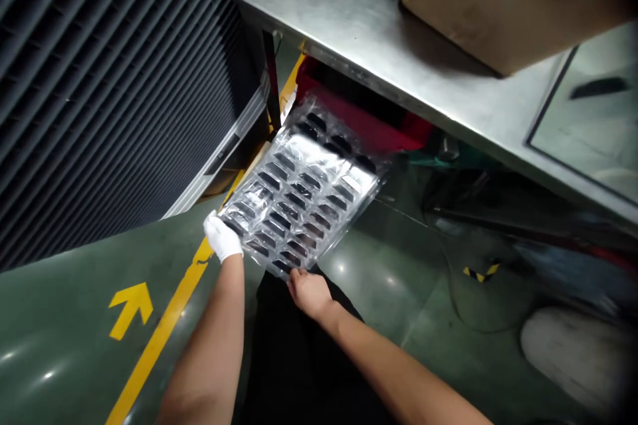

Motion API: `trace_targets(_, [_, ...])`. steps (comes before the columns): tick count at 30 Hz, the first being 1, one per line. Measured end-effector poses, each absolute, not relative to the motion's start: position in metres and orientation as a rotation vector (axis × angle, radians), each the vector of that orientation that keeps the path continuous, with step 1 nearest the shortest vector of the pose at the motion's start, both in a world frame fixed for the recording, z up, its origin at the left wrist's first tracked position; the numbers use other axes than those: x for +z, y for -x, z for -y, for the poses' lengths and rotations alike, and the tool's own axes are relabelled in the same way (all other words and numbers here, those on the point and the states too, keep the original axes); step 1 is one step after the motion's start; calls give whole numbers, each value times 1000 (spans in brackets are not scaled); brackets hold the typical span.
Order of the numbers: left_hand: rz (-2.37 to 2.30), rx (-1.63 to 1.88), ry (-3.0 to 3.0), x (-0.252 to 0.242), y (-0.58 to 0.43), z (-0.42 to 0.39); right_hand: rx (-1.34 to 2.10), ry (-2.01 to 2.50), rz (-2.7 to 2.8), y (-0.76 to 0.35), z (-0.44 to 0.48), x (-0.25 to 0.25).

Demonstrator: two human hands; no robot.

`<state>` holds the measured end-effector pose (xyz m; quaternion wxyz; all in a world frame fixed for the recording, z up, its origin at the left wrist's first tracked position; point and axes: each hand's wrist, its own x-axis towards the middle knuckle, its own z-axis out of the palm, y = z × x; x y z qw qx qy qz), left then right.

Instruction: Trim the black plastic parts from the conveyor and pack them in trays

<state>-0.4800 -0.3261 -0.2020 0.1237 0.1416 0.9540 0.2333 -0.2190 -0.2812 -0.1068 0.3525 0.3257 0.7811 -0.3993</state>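
A clear plastic blister tray (304, 192) with several rows of dark oblong parts hangs tilted above the floor, wrapped in shiny film. My left hand (222, 238), in a white glove, grips the tray's near left corner. My right hand (308, 292), bare, pinches the tray's near edge from below. The tray's far end reaches toward a red bin (369, 123) under the steel table.
A steel table (359, 26) runs across the top with a cardboard box (503, 0) on it. A dark ribbed panel (109, 80) fills the left. The green floor (389, 279) carries a yellow line (164, 325) and arrow (130, 305). Cables lie at right.
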Motion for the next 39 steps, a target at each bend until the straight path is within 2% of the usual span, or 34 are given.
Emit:
trace_targets(6, [-2863, 793, -123, -203, 477, 325, -1183, -685, -2070, 218, 237, -90])
trace_targets(9, [-2839, 784, -97, -199, 478, 324, -1208, -742, -2224, 235, 195, -79])
trace_targets(16, [-2832, 804, -92, -194, 479, 321, -873, -1016, -2727, 328, 75, -83])
trace_targets(24, [-2829, 756, -101, -199, 479, 324, -664, -684, -2763, 432, -21, -108])
trace_targets(29, [-2822, 679, -104, -193, 481, 320, -611, -600, -2674, 451, -35, -113])
trace_targets(39, [-2754, 809, -36, -193, 482, 321, -411, -921, -2677, 471, -14, -144])
